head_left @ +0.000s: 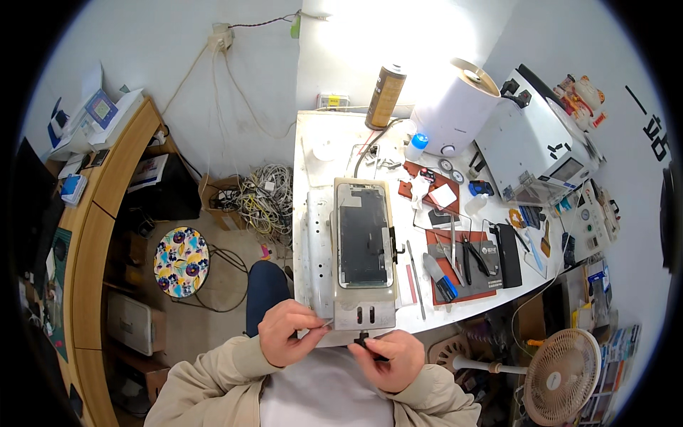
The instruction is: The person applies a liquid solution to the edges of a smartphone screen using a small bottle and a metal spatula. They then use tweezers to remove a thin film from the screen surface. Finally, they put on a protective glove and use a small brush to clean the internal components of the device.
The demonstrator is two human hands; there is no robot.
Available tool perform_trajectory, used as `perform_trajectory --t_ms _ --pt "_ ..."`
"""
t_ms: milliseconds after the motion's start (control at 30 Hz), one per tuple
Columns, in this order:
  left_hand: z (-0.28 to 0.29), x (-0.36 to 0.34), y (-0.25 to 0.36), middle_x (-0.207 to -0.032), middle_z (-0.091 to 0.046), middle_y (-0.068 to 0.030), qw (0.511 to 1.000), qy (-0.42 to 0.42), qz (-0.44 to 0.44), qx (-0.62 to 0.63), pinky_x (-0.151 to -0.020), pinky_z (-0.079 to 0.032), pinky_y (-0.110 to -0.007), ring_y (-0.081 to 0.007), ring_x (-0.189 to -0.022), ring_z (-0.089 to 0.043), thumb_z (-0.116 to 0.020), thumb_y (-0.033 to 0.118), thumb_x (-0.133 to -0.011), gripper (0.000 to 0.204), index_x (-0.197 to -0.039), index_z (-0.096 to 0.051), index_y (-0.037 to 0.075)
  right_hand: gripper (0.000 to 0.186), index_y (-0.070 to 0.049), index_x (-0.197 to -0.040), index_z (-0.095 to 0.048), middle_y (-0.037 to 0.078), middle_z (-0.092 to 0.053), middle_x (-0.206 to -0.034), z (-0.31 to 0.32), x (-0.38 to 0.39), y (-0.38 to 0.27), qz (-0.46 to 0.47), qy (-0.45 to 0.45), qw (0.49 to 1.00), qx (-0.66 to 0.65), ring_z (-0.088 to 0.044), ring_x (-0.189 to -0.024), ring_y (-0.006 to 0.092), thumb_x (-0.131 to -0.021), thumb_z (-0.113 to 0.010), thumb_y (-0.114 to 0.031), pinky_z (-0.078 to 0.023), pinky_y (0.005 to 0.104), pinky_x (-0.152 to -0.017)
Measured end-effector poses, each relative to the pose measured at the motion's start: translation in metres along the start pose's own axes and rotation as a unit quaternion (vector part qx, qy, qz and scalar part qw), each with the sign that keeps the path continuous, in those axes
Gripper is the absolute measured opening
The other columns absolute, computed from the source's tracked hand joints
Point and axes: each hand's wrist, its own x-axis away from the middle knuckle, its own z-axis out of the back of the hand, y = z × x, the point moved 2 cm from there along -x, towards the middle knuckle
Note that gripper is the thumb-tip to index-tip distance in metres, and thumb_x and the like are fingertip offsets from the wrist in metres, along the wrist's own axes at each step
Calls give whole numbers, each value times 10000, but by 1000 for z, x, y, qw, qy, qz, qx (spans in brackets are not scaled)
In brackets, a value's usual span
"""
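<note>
A phone screen assembly [366, 238] with a dark back lies flat on a metal bench fixture [350, 313]. My right hand [393, 361] is closed around a black knob [363, 339] at the fixture's near end. Left of it, my left hand [288, 333] pinches a thin, light-coloured piece [327, 324] beside the fixture's near left corner. Most of that piece is hidden by the fingers, so its kind is unclear. A black clamp [395, 245] sticks out from the fixture's right side.
Right of the fixture, pliers [472, 260], tweezers [453, 245] and a blue-handled tool [445, 286] lie on mats. A spray can [385, 96], white humidifier [455, 107] and white machine [537, 146] stand behind. A fan [560, 373] is at lower right, a flowered stool [182, 261] left.
</note>
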Motion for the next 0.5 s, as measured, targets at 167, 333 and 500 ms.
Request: perform_trajectory --t_ms 167,333,500 --pt "8 0 -6 -891 -703 -114 999 9 39 14 -654 -493 -305 -195 -746 -644 -781 -91 -886 203 -1026 -677 11 342 -72 -1005 -671 -3 -619 -651 -8 6 4 -14 77 997 -27 -577 -494 189 -780 -927 -40 -422 326 -458" --pt "10 -6 -7 -900 -693 -116 998 13 52 22 -669 -476 -303 -193 -746 -627 -768 -31 -936 127 -1010 -672 8 320 -69 -1009 -670 14 -616 -623 -4 11 10 -29 124 991 -38 -577 -477 205 -789 -898 -26 -429 338 -447" --pt "21 -18 -19 -913 -707 -95 989 13 144 37 -719 -507 -284 -172 -805 -650 -772 -53 -915 130 -993 -687 6 349 -60 -1048 -656 56 -658 -677 0 5 7 -37 62 996 -44 -620 -534 217 -810 -911 -46 -465 328 -477"
